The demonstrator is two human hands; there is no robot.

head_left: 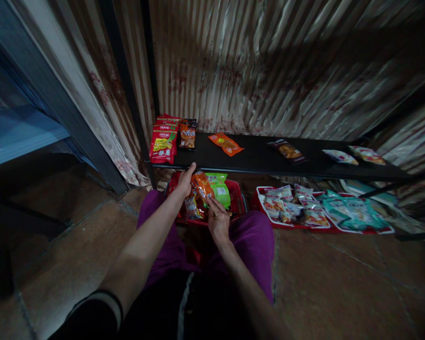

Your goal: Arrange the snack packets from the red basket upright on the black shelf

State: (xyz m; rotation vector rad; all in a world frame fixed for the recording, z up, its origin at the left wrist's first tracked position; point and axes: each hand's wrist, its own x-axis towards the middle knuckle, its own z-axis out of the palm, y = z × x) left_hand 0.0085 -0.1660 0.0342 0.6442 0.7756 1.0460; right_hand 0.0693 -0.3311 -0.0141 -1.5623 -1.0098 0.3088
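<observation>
Above a red basket (238, 200) between my knees, an orange-and-black snack packet (201, 184) is held in both hands. My left hand (186, 179) grips its upper left side, thumb pointing up. At its lower right edge, my right hand (217, 212) has its fingers closed on the packet. Green snack packets (220, 192) and other colourful bags lie in the basket beneath, partly covered by my hands. On the black shelf (255, 160) just beyond stand red snack packets (164, 141) in a row, with a dark-and-orange packet (188, 134) beside them.
Along the shelf lie an orange packet (226, 143), a brown packet (288, 151) and white packets (340, 157). To the right, red baskets with white rims (269, 218) hold many small bags and teal packets (354, 212). A black shelf post (127, 80) rises at the left.
</observation>
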